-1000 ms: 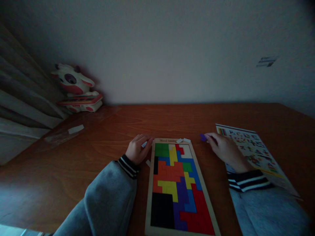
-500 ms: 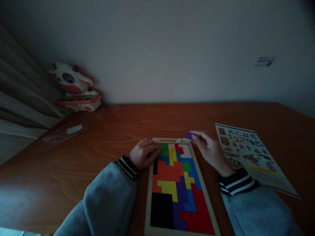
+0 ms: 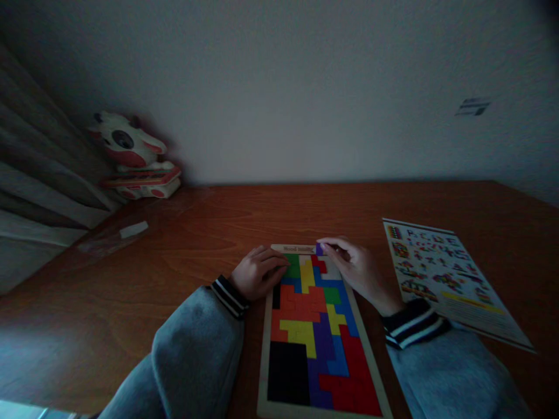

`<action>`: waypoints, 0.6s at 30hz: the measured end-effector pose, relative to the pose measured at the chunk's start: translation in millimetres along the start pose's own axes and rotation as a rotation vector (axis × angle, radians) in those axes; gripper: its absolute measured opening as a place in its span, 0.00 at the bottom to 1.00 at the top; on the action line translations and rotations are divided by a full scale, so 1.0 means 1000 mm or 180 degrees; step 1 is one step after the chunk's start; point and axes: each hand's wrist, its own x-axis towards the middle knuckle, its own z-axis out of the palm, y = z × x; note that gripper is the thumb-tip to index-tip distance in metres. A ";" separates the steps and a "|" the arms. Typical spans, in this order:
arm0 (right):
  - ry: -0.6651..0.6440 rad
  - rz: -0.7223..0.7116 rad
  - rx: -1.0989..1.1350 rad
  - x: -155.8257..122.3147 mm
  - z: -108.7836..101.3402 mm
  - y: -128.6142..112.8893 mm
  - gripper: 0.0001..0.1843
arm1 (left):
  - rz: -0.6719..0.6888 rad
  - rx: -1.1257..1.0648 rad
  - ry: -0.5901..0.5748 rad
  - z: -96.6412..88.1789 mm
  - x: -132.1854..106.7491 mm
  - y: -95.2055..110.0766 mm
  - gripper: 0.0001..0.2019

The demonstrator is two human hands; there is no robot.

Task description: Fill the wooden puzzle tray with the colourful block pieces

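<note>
A wooden puzzle tray (image 3: 262, 361) lies on the brown table in front of me, filled with coloured block pieces. My right hand (image 3: 356, 269) hovers over the tray's far right corner, fingers pinched on a small purple piece (image 3: 319, 249) at the top edge. My left hand (image 3: 257, 273) rests at the tray's far left corner, fingers curled and lying on the green piece (image 3: 293, 266) there. Both arms wear grey sleeves with striped cuffs.
A printed pattern sheet (image 3: 441, 273) lies on the table to the right of the tray. A cow-shaped toy (image 3: 131, 157) sits at the back left by the curtain. A clear plastic bag (image 3: 109, 240) lies at the left. The wall stands close behind.
My right hand carried the purple piece leftward from beside the sheet to the tray's top edge. My left hand slid from the tray's outer edge onto its green corner.
</note>
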 end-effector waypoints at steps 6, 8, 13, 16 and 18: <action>-0.0457 0.0020 0.0213 0.011 0.020 -0.009 0.09 | -0.0027 -0.0034 -0.0027 0.001 0.001 0.001 0.09; -0.0550 0.0034 0.0144 0.013 0.024 -0.009 0.09 | -0.0047 -0.0043 -0.0025 0.001 0.000 0.000 0.09; -0.0421 -0.0172 -0.0700 0.014 0.030 -0.009 0.07 | -0.0070 -0.0039 -0.0116 0.001 -0.001 -0.001 0.10; -0.0265 -0.0292 -0.1294 0.012 0.033 -0.008 0.05 | -0.0075 -0.0031 -0.0077 0.001 -0.001 0.000 0.09; -0.0230 -0.0333 -0.1433 0.011 0.034 -0.008 0.06 | -0.0062 -0.0022 -0.0049 0.001 0.000 0.001 0.09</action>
